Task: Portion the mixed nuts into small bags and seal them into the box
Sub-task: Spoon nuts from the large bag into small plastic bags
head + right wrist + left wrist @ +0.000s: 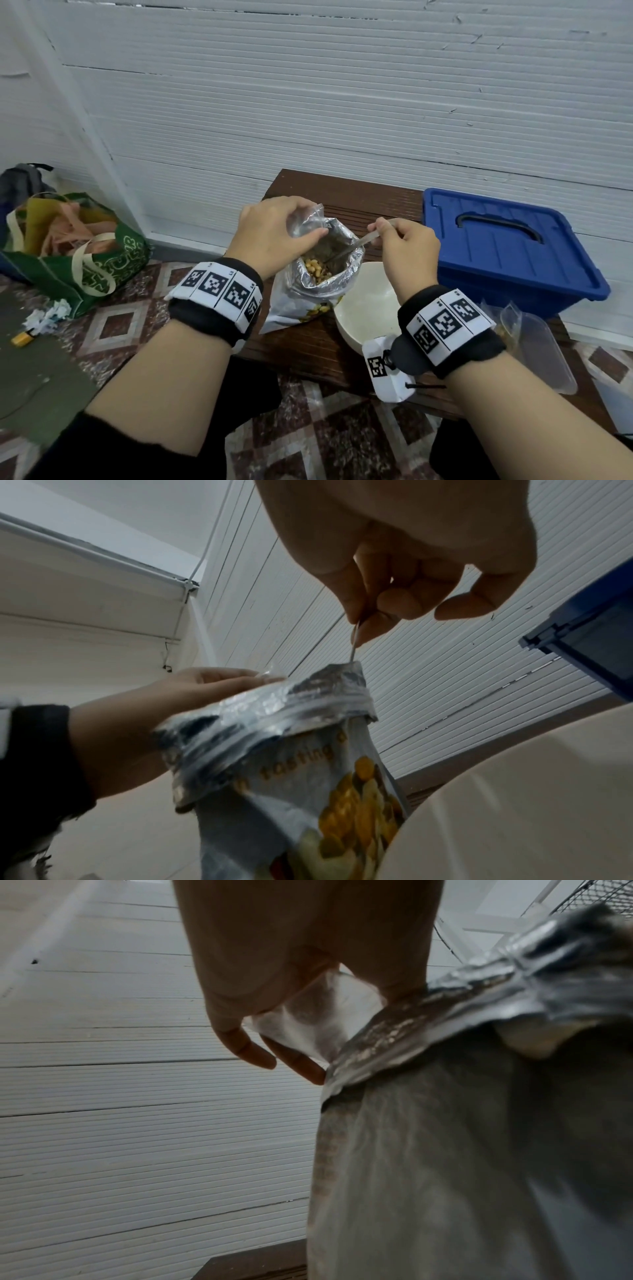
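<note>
Blue lidded box at the bench's right end; foil nut bag upright mid-bench beside the white bowl, left hand pinching a clear small bag at its rim, right hand gripping a spoon dipped inside.

Both forearms reach forward, each wrist wrapped in a black band. The left hand pinches the rim of the foil nut bag — fingers curled. The right hand, just right of that bag, pinches a spoon handle — knuckles up.
</note>
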Available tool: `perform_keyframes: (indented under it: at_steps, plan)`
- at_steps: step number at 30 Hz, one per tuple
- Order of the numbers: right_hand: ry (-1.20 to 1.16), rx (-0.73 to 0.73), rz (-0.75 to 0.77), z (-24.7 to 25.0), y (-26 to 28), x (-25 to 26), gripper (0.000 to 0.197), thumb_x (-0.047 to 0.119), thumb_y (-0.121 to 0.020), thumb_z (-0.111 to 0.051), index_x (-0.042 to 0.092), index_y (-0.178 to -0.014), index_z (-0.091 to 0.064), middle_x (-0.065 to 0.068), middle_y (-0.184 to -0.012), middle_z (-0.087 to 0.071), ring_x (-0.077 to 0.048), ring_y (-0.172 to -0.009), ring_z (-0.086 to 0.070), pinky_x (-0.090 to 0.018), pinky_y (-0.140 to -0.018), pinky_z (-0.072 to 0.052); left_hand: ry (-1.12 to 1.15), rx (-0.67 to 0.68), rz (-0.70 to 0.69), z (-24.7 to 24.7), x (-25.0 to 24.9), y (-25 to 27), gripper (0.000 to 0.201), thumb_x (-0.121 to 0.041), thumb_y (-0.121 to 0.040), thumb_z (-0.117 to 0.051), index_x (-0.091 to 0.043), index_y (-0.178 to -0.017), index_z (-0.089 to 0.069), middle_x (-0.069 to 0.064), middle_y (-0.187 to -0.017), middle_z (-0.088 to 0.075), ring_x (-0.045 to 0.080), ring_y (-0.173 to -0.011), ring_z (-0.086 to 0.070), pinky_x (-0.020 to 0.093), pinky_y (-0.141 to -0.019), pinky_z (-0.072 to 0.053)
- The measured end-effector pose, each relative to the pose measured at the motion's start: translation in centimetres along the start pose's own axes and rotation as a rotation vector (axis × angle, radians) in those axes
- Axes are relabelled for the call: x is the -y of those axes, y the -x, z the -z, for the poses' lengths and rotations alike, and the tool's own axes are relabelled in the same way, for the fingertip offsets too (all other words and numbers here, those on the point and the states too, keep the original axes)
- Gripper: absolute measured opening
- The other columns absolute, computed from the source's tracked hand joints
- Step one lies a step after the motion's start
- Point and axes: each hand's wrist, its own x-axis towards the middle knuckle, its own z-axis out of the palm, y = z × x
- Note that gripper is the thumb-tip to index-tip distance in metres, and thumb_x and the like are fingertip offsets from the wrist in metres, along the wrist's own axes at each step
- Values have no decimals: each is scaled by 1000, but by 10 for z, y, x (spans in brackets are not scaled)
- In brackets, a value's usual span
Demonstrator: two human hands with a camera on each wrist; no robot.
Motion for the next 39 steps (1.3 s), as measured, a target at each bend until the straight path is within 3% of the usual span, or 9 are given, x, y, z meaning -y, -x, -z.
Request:
perform_keyframes:
  at_steps: [5,9,14,18,22,25,29,34,39]
  plan:
    - [-91,-91,-68,10,-8,4,29,21,-97,-52,21,-72,-68,4,-69,-65,-5,-69,-57,-16,-63,-41,-4,9,25,9,4,-1,49,-64,-72,-67,-32,-109,-65,-25,-91,-57,8,-98,-58,48,-97,-43]
    - [-118,-161,-90,23,-15,7,29,21,-97,-51,14,-76,-70,10,-67,-62,1,-69,-54,-17,-65,-40,22,27,84,19,7,-3,59,-83,-55,-49,-42,-96,-61,-17,-90,-66,9,-97,-60,48,-100,-41]
    - [-126,-218,-63,38,-24,13,32,21,-98,-50,16,-71,-67,13,-67,-60,1,-66,-52,-14,-63,-38,19,96,108,26,9,-3,44,-85,-51,-48,-52,-80,-54,-17,-97,-68,10,-108,-57,50,-105,-36]
    - [-134,-230,-55,46,-29,15,31,21,-97,-50,16,-74,-70,12,-64,-60,-3,-65,-49,-24,-69,-39,-15,148,77,27,8,-3,41,-87,-50,-49,-56,-77,-51,-26,-91,-63,10,-108,-57,50,-104,-37]
    - [-147,-194,-51,42,-31,19,36,20,-96,-50,25,-63,-65,15,-53,-57,-5,-60,-47,-26,-66,-40,-79,187,30,22,3,-2,47,-85,-55,-54,-51,-88,-57,-31,-88,-59,5,-105,-54,44,-104,-32]
    - [-149,-146,-43,38,-32,23,36,20,-97,-50,23,-65,-66,9,-62,-62,-4,-66,-54,-24,-72,-42,-105,170,14,19,1,-2,46,-82,-58,-59,-50,-91,-59,-30,-88,-58,3,-107,-50,39,-100,-28]
    - [-135,-105,-35,32,-32,26,36,21,-97,-50,24,-66,-66,7,-63,-62,-5,-65,-54,-22,-69,-42,-156,150,-15,15,-1,-3,43,-79,-61,-61,-48,-91,-60,-30,-87,-54,-3,-102,-41,31,-84,-16]
    - [-159,-51,-38,29,-35,30,34,20,-97,-50,24,-68,-67,4,-65,-64,-11,-76,-61,-18,-68,-42,-134,133,-32,10,-4,-4,54,-85,-54,-48,-47,-91,-61,-29,-92,-57,-7,-98,-40,26,-77,-11]
    - [-216,-5,26,23,-31,32,35,22,-96,-53,24,-64,-66,3,-78,-71,-17,-89,-66,-38,-90,-51,-86,79,6,7,-9,-4,35,-64,-69,-69,-42,-96,-65,-25,-93,-59,-2,-99,-43,25,-83,-14]
